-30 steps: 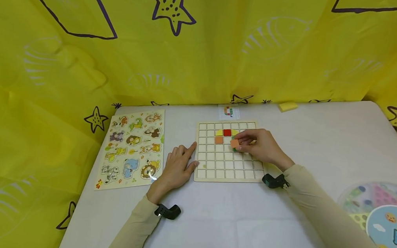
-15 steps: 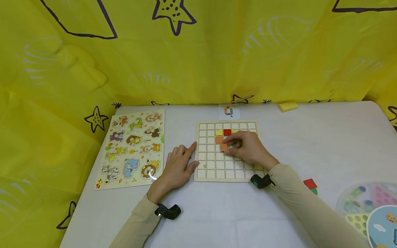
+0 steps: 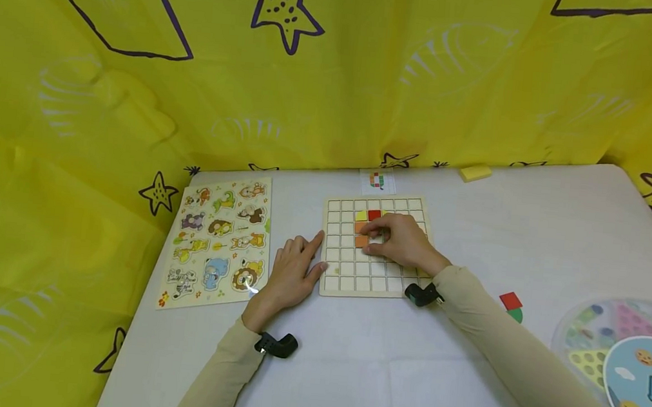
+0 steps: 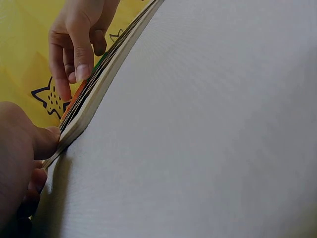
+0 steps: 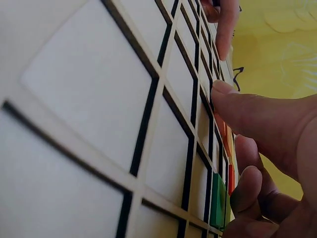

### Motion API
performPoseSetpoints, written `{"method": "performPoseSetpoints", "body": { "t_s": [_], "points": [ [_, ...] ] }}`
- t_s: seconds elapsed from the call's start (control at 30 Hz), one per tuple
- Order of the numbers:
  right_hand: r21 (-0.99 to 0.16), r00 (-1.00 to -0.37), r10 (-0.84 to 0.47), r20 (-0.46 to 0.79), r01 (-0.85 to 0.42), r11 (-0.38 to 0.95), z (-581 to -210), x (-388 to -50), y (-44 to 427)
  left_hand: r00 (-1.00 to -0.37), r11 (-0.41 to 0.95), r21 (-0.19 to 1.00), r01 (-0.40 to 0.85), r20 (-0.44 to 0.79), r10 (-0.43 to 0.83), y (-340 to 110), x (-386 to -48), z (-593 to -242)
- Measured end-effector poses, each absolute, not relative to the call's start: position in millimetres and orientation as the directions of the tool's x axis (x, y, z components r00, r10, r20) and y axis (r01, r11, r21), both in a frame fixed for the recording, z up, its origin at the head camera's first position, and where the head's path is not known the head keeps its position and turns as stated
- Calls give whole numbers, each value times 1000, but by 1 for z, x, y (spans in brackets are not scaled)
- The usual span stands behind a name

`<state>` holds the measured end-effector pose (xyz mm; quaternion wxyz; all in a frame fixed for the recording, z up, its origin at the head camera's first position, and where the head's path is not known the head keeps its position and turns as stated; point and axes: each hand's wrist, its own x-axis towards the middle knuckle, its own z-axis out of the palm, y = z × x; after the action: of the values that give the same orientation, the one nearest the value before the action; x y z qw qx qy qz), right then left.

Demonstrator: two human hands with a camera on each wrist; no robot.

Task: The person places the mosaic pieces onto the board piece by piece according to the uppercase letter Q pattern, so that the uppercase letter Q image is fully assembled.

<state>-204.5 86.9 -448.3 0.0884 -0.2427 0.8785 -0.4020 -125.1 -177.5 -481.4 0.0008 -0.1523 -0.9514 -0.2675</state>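
A wooden grid board point(image 3: 353, 288) lies on the table with square tiles in some cells. My right hand point(image 3: 407, 241) is over it, thumb and forefinger at opposite edges of an orange tile point(image 3: 361, 241) that looks flat in its cell. Directly above that tile is another orange tile point(image 3: 359, 228); a yellow tile point(image 3: 361, 215) and a red tile point(image 3: 374, 215) form the row behind. A green tile point(image 5: 218, 201) shows below the fingers in the right wrist view. My left hand point(image 3: 293, 270) rests against the board's left edge, its thumb touching the rim in the left wrist view.
An animal puzzle board point(image 3: 223, 243) lies at the left. Behind the grid board is a small pattern card point(image 3: 377, 182), with a yellow block point(image 3: 475, 172) further right. Red and green pieces point(image 3: 511, 302) lie right of the board, near a round blue package point(image 3: 644, 386).
My right hand has moved left across the board with the orange tile and lowered it into the cell under the other orange one. The left hand stays at the board's edge.
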Motion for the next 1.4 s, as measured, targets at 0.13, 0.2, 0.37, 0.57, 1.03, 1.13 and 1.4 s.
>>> {"method": "performPoseSetpoints", "body": {
  "t_s": [0.13, 0.2, 0.37, 0.57, 1.03, 1.13, 1.4],
  "points": [
    [-747, -869, -494, 38, -353, 563, -447, -205, 88, -953, 809, 510, 293, 82, 293, -177, -126, -480],
    [-741, -869, -493, 39, -356, 569, -447, -205, 88, -953, 809, 511, 292, 81, 293, -177, -126, -480],
    [-717, -872, -489, 26, -358, 598, -449, -206, 87, -953, 810, 509, 292, 82, 293, -176, -125, -479],
    [-695, -873, -487, 14, -359, 623, -447, -207, 85, -950, 809, 505, 301, 84, 301, -176, -125, -477],
    [-717, -884, -467, 24, -341, 608, -446, -203, 93, -947, 802, 507, 315, 109, 302, -174, -122, -476],
    [-731, -887, -460, 34, -335, 594, -443, -202, 103, -946, 801, 508, 317, 115, 302, -174, -122, -476],
    [-720, -893, -449, 30, -331, 610, -431, -194, 152, -946, 805, 502, 317, 107, 306, -178, -123, -478]
  ]
}}
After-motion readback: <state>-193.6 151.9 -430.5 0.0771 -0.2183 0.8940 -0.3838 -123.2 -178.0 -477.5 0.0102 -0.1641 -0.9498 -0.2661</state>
